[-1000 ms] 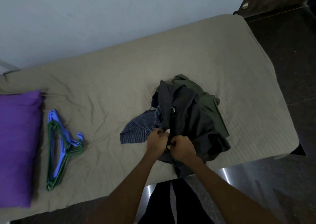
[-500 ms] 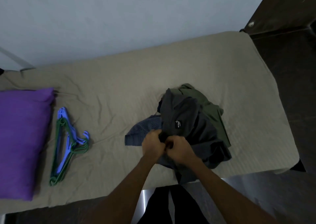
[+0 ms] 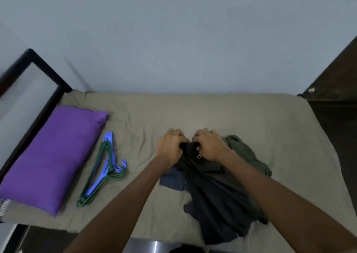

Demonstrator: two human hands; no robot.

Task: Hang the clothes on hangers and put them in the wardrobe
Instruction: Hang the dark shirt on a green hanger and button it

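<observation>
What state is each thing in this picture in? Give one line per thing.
Left hand: grips the dark shirt's collar.
Right hand: grips the same collar.
Dark shirt: off a hanger, partly lifted.
Green garment: crumpled on the bed.
Hangers: stacked, unused, beside the purple pillow.

A dark grey shirt (image 3: 218,190) lies spread over a crumpled heap of clothes, its collar end lifted and bunched. Beneath it, a green garment (image 3: 245,154) shows on the right and a navy one (image 3: 172,181) on the left. Green and blue plastic hangers (image 3: 104,171) lie stacked well to the left.
</observation>
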